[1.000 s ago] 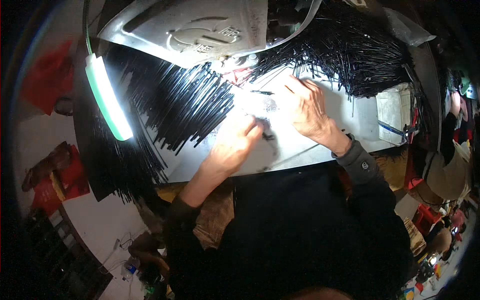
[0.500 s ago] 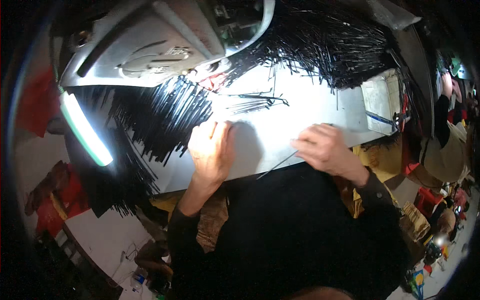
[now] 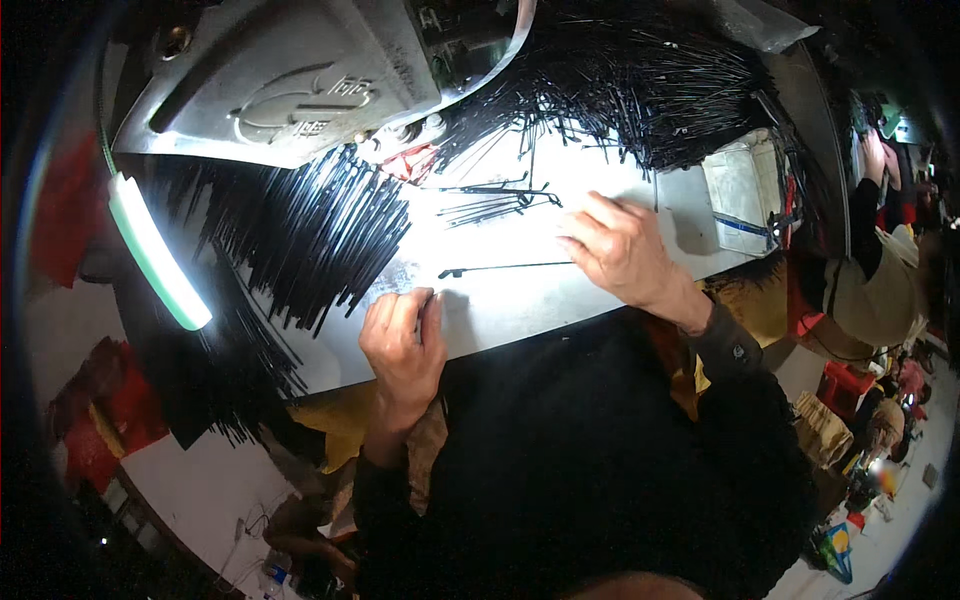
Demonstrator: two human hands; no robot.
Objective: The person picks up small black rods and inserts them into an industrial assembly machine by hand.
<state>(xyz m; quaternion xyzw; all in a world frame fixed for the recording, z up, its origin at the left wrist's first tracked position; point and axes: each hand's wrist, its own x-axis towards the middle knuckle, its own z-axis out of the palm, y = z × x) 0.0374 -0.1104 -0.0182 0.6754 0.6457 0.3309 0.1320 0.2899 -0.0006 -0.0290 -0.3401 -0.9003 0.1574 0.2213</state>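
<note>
My right hand is closed over the right end of a thin black rod, above the white table top. That rod lies almost level, and its left end carries a small dark bent tip. My left hand is at the table's front edge, its fingers curled together; whatever they may hold is hidden. Farther back, a few black rods with hooked ends lie loosely between both hands. A dense row of straight black rods spreads to the left of them.
A grey metal machine housing overhangs the back left, beside a bright tube lamp. Behind the hands is a big heap of black rods. At the table's right end stands a pale box. Another person's arm shows far right.
My right hand has moved away from me and slightly left, and the rod has swung from slanting toward me to nearly level. My left hand has come nearer the front edge.
</note>
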